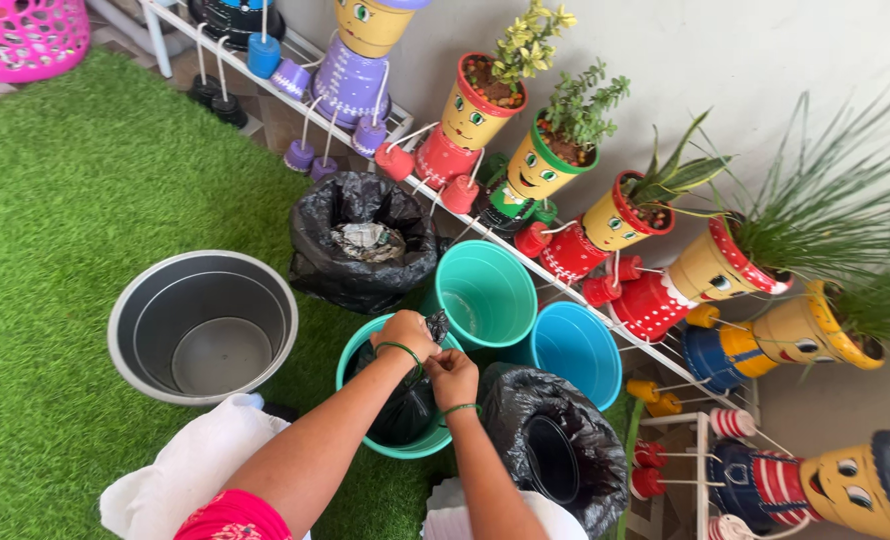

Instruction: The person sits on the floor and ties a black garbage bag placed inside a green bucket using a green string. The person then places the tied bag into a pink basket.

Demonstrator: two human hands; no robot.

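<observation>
My left hand (405,335) and my right hand (452,377) meet over a teal bucket (357,352) on the green turf. Both pinch the gathered top of a black plastic bag (410,408) that sits inside that bucket. A green band circles each wrist. The bag fills most of the bucket and hides its floor.
A grey metal bucket (203,325) stands left. A full black bag (363,238), an empty teal bucket (486,293) and a blue bucket (575,350) lie beyond. A black-lined bin (552,450) is right. White bags (190,470) lie near me. Painted plant pots (545,165) line a white rack.
</observation>
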